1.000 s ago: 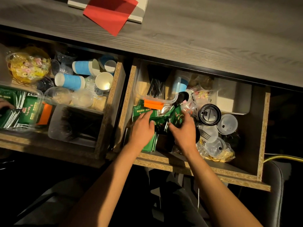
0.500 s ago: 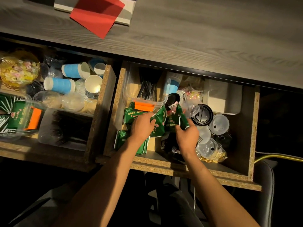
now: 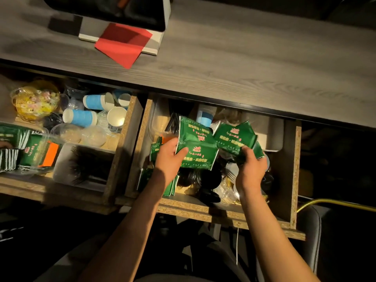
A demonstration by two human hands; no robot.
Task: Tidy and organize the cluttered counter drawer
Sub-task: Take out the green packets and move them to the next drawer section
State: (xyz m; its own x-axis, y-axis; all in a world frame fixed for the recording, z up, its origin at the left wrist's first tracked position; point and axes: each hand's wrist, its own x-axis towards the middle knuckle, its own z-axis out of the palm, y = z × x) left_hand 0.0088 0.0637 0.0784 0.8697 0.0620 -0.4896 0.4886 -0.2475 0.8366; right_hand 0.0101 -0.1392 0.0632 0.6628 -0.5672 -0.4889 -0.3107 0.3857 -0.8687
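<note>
Packets (image 3: 12,147) of the same green sort already stand filed in a clear tub in the left drawer (image 3: 120,159), probably the home for the loose ones. Over the right drawer (image 3: 293,169), near its front edge, the left hand (image 3: 168,157) grips a fanned bunch of green sachets (image 3: 196,147) and the right hand (image 3: 251,167) clutches another bunch (image 3: 234,139), lifted clear of the lids and forks beneath, seemingly to gather them together.

Grey wood-grain counter (image 3: 244,64), red paper (image 3: 122,44) on white-based screen stand (image 3: 151,44), open drawer (image 3: 289,180) below
</note>
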